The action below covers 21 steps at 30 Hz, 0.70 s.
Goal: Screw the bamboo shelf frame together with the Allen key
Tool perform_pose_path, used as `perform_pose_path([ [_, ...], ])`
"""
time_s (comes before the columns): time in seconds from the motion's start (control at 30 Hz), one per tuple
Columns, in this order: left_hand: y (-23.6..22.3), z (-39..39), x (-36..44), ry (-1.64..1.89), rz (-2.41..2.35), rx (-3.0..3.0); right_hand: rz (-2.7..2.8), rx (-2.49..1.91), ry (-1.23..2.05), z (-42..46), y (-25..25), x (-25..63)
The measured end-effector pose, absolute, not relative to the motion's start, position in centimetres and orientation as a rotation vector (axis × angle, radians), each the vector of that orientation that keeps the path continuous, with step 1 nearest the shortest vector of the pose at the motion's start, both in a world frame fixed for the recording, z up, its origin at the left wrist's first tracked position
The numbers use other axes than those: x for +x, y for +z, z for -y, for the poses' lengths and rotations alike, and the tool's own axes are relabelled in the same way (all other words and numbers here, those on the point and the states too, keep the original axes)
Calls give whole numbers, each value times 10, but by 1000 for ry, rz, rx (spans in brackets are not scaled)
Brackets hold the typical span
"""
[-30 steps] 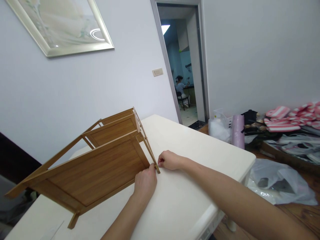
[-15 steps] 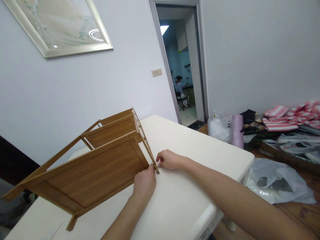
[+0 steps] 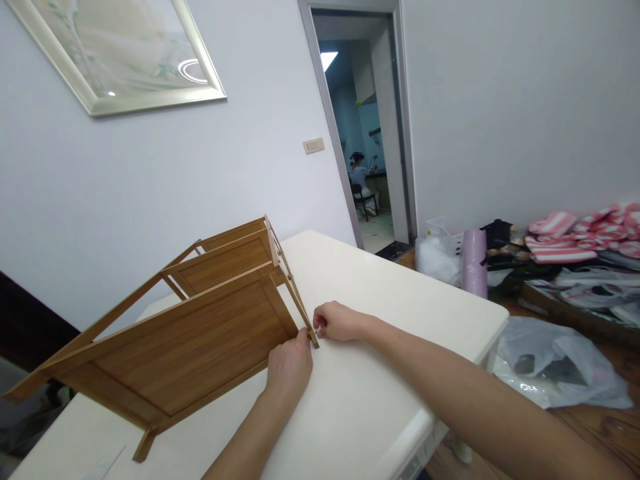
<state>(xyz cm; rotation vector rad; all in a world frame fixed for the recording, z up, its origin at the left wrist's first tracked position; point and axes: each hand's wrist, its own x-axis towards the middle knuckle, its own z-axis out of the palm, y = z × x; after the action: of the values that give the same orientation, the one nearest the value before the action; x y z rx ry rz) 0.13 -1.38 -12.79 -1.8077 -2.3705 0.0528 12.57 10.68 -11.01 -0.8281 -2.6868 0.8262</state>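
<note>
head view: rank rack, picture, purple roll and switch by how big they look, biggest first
1. rack, though it is nearest the camera
2. picture, partly cut off by the frame edge
3. purple roll
4. switch

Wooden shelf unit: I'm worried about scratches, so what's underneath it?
The white tabletop shows along the lower edge of the wooden shelf unit. Farther under, it is covered and cannot be seen.

Beside the rack (image 3: 200,347), anything in the right hand (image 3: 339,321) is too small to tell. The left hand (image 3: 291,363) hides part of the rack's lower corner. Above the rack, the painting (image 3: 125,47) is cut off.
</note>
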Motion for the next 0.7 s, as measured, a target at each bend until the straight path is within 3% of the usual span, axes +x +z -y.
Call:
perform_pose_path([
  [0.7, -126, 14, 2, 67, 2396, -1817, 2684, -827, 839, -105, -109, 126],
])
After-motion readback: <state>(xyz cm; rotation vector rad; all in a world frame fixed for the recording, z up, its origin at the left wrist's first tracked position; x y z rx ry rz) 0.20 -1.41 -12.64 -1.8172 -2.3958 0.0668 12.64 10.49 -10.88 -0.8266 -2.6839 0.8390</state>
